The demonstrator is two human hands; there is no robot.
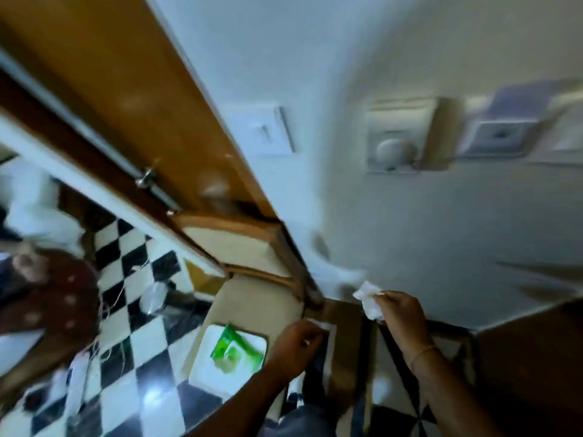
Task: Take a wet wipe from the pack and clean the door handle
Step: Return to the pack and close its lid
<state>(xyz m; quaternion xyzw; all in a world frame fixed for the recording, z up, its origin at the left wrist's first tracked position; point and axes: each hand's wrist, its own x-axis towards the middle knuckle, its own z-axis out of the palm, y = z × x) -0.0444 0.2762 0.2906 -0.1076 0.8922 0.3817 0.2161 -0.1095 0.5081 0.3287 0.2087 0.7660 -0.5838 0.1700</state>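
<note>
The picture is blurred by motion. My right hand (400,313) is low at the right and pinches a crumpled white wet wipe (367,299) in front of the white wall. My left hand (296,345) hangs lower, to its left, with the fingers curled shut. A small white scrap shows at its fingertips, and I cannot tell whether the hand holds it. The green wipe pack (235,350) lies on a white tray (205,367) left of my left hand. The brown door (126,89) fills the upper left, with a metal bolt bar (145,179) on it. No handle shows clearly.
The tray rests on a wooden seat (252,304) beside the door frame. Switch plates (397,137) are on the wall at upper right. Below lies a black-and-white checkered floor (142,357). A person in dark red dotted clothing (47,294) is at the left.
</note>
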